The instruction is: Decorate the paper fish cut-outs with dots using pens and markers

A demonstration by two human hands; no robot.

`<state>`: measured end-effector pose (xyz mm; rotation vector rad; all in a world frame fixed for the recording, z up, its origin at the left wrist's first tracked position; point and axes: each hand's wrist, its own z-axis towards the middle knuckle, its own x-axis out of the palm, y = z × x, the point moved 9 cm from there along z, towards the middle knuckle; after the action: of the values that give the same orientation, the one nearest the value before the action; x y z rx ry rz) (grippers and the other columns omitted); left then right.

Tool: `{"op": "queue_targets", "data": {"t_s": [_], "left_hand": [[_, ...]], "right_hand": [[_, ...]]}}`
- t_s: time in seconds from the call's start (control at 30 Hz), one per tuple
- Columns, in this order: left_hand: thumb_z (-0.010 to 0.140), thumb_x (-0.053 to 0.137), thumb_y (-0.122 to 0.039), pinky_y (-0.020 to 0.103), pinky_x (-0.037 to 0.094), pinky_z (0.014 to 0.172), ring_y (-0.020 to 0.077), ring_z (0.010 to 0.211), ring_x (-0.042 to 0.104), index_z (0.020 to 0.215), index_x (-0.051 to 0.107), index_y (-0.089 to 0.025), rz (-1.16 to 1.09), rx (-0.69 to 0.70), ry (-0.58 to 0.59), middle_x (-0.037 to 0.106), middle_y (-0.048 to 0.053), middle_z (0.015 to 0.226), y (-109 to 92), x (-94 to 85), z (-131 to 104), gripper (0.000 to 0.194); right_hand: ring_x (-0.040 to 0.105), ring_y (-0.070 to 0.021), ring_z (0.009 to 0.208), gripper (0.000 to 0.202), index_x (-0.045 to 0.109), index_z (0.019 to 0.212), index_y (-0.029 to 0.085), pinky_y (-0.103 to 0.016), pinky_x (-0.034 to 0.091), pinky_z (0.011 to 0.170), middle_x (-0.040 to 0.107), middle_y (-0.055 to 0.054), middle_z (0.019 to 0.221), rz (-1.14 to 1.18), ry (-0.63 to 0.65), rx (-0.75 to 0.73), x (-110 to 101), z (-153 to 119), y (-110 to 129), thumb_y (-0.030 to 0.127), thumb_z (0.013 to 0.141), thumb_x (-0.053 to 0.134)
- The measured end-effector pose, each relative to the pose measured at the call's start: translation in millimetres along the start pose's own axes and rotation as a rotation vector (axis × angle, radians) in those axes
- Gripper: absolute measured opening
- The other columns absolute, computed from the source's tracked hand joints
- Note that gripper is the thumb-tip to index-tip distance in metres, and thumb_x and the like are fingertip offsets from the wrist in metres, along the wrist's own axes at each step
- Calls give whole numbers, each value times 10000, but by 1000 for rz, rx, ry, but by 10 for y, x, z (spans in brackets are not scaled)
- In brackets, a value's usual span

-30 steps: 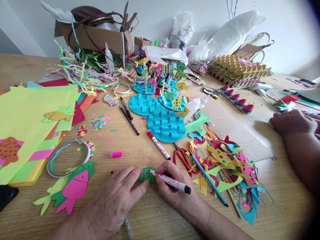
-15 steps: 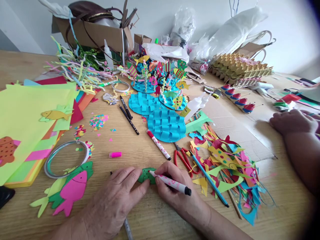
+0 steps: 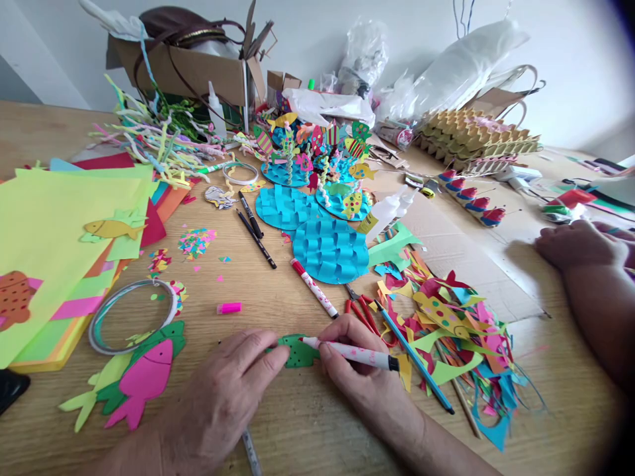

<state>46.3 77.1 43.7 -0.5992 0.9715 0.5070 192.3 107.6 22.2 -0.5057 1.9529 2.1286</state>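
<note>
A small green paper fish (image 3: 297,354) with dark dots lies in front of me, partly hidden by my fingers. My left hand (image 3: 233,387) holds its left end between thumb and forefinger. In my right hand (image 3: 360,370) is a white felt-tip marker (image 3: 364,355) with pink patterns, gripped like a pen, its reddish tip at the fish's upper edge. A pink cap (image 3: 229,308) rests on the table beyond my left hand. Left of that hand lie pink (image 3: 147,370) and green (image 3: 110,398) paper fish, overlapping. A silvery, pen-like stick (image 3: 251,453) is partly under my left wrist.
Red-handled scissors (image 3: 358,316), a blue pen (image 3: 417,360) and paper scraps (image 3: 456,324) lie right of my hands. Blue woven-looking paper discs (image 3: 330,251) and a red-capped marker (image 3: 313,287) are ahead. Coloured paper (image 3: 64,205) is stacked left. Another person's arm (image 3: 590,277) rests at right.
My right hand and the marker have shifted slightly right, and the marker lies flatter. My left fingers have drawn back a little, so more of the green fish shows.
</note>
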Motion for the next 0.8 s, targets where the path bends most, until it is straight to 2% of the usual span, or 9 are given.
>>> {"op": "queue_targets", "data": {"t_s": [0.13,0.27,0.4,0.57,0.67,0.8], "left_hand": [[965,329,-43,249,529,841,153,887,615,1017,617,-162,-64,33,-21,648,43,962,-4,-92,76,316],[957,295,-11,235,521,860,156,931,610,970,646,-161,-87,105,-10,664,44,943,-65,-136,120,382],[971,270,-26,242,514,846,154,913,610,975,642,-153,-99,86,5,658,52,945,-62,-70,96,393],[976,248,-38,278,520,822,166,896,602,968,623,-167,-136,55,31,645,52,962,-46,31,40,398],[950,246,-3,285,520,830,170,905,599,966,627,-163,-133,56,34,647,55,968,-46,20,48,413],[903,257,46,279,527,815,172,893,606,965,640,-163,-100,65,93,652,48,952,-63,22,84,440]], "right_hand": [[462,-114,479,141,519,725,209,-211,360,422,553,19,585,77,6,30,-10,0,-17,298,835,526],[444,-102,461,125,537,737,201,-199,335,414,540,30,563,-42,68,-1,43,-3,62,265,844,524],[460,-90,449,89,542,748,194,-187,344,428,548,39,560,-142,87,-79,90,-10,121,199,828,507],[488,-94,449,83,535,741,202,-180,353,427,554,41,557,-170,77,-97,115,-4,101,178,810,495],[482,-94,441,88,544,745,199,-181,350,424,548,41,547,-187,82,-95,127,-5,97,175,810,489],[492,-96,443,88,548,746,200,-178,355,427,559,37,550,-204,80,-92,125,-11,101,172,805,489]]}}
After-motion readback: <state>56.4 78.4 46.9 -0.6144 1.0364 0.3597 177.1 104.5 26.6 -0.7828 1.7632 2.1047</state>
